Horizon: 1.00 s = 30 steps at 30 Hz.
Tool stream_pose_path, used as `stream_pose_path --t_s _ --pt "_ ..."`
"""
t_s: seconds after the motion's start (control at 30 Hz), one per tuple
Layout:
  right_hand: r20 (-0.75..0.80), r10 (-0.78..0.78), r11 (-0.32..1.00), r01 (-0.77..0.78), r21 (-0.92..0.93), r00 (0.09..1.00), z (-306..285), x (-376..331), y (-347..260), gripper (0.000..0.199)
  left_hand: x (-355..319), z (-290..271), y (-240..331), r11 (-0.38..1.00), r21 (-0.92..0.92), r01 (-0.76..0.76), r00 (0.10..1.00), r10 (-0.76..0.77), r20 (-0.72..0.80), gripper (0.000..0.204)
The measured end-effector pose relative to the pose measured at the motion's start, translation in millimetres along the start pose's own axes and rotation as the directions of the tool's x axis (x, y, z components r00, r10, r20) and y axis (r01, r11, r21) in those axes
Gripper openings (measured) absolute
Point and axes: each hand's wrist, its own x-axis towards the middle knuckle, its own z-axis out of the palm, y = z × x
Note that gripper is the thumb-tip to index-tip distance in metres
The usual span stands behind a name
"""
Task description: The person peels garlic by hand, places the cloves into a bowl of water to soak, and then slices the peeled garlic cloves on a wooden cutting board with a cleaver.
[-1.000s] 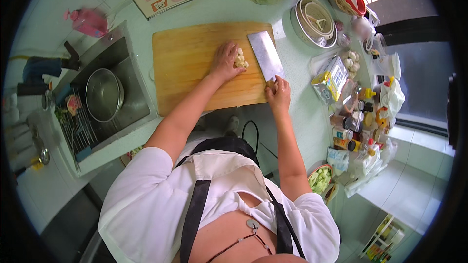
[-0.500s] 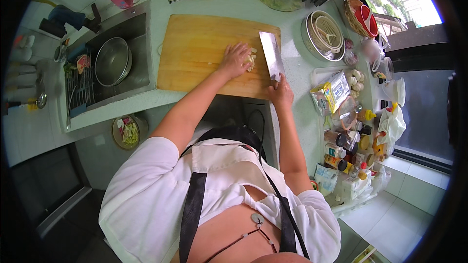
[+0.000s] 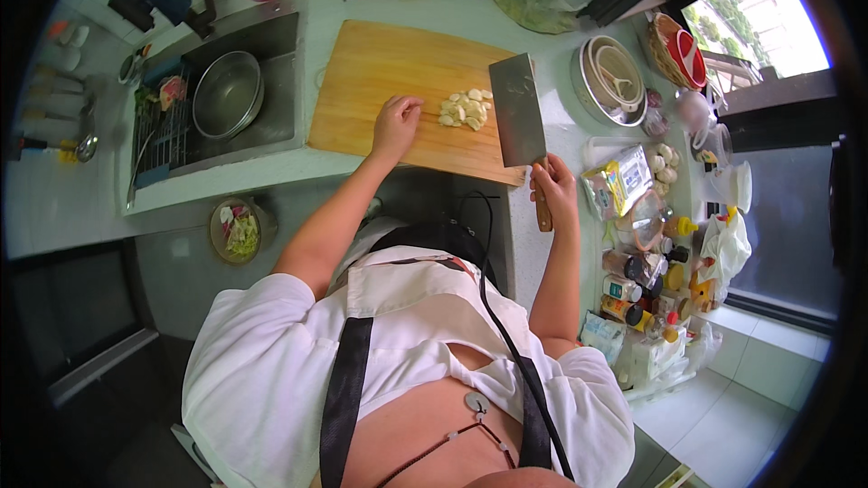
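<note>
My right hand (image 3: 557, 186) grips the wooden handle of a cleaver (image 3: 518, 110). Its broad blade is raised over the right edge of the wooden cutting board (image 3: 362, 68). A small heap of peeled garlic cloves (image 3: 465, 111) lies on the board, left of the blade and apart from it. My left hand (image 3: 396, 129) is over the board's near side, left of the garlic. Its fingers are loosely curled and slightly apart, with nothing seen in them.
At left, a sink (image 3: 291, 81) contains a metal bowl (image 3: 228, 95) and a drying rack (image 3: 161, 145). Nested strainers (image 3: 615, 72) stand at right, above a tray crowded with jars and bottles (image 3: 624, 289). A bin with scraps (image 3: 237, 239) sits below the counter.
My left hand has come off the garlic and moved left, uncovering the heap. The right hand has lifted the cleaver off the board and drawn it slightly right and nearer.
</note>
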Motion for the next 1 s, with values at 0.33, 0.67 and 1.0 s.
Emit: stream_pose_path --t_s 0.33,0.67,1.0 --pt "0.075 0.009 1.000 -0.009 0.002 0.997 49.4 1.6 -18.5 0.031 -11.8 -107.9 -35.5 0.976 -0.143 0.162 0.960 -0.190 -0.204 0.011" --pt "0.235 -0.057 0.992 0.028 0.126 0.970 193.6 38.6 -63.0 0.036 -29.9 -227.8 -95.4 0.930 -0.166 0.328 0.867 -0.366 -0.337 0.013" --pt "0.555 0.062 0.968 -0.186 0.170 0.830 320.8 60.5 -71.3 0.029 -58.4 -290.9 -117.1 0.898 -0.244 0.367 0.768 -0.440 -0.465 0.014"
